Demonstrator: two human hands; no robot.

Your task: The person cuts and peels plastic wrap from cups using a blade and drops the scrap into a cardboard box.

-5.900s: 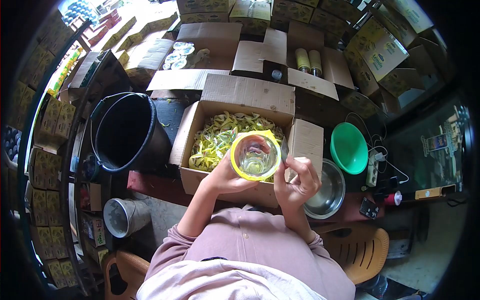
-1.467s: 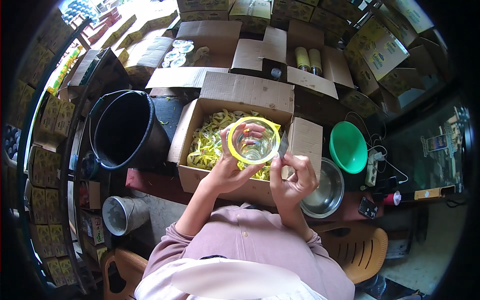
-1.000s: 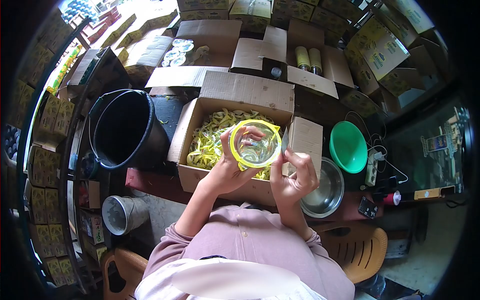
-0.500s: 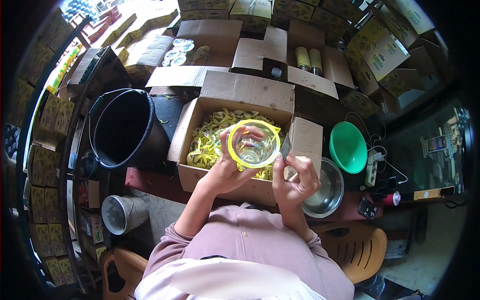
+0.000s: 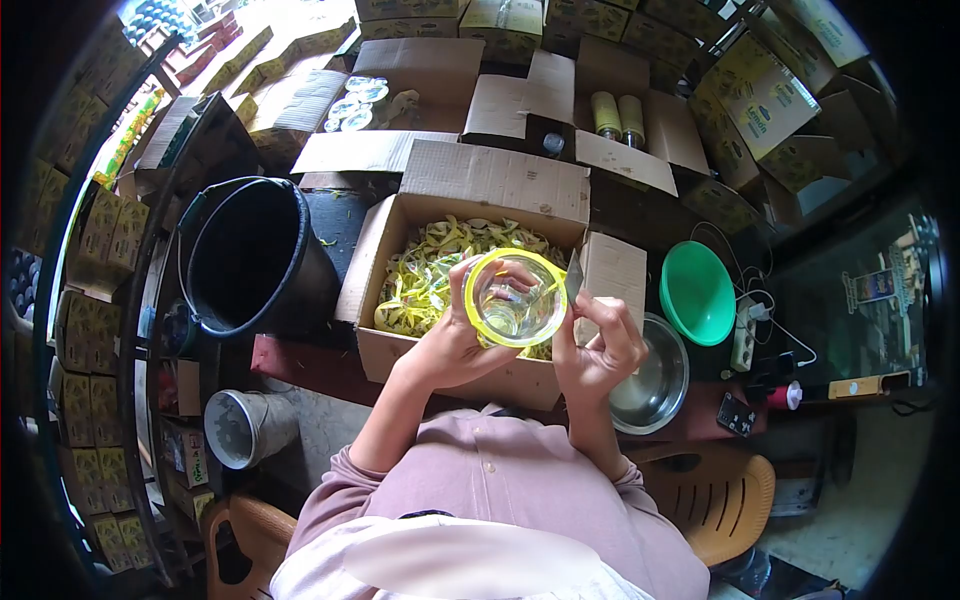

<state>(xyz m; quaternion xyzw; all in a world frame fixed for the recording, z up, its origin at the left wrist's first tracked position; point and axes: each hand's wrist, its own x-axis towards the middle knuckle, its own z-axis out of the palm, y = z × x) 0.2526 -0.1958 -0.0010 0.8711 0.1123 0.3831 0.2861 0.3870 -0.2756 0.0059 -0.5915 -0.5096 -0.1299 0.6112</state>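
Observation:
My left hand (image 5: 447,342) is wrapped round a clear cup with a yellow rim (image 5: 507,318), held with its mouth facing up towards me. Fingers show through the clear wall. In my right hand (image 5: 606,348), pinched between thumb and fingers, is a small flat knife blade (image 5: 574,276). The blade stands upright against the right side of the cup's yellow rim. Below the cup, an open cardboard box (image 5: 450,366) holds a heap of yellow and whitish strips (image 5: 425,290).
A black bucket (image 5: 250,275) stands left of the box, a grey bucket (image 5: 232,430) lower left. To the right are a steel bowl (image 5: 662,385), a green bowl (image 5: 697,292), a power strip (image 5: 742,348) and a phone (image 5: 735,415). Open cartons (image 5: 420,75) line the back.
The cup has shifted slightly right and down. My right hand has moved a little right, and the blade now points higher beside the rim.

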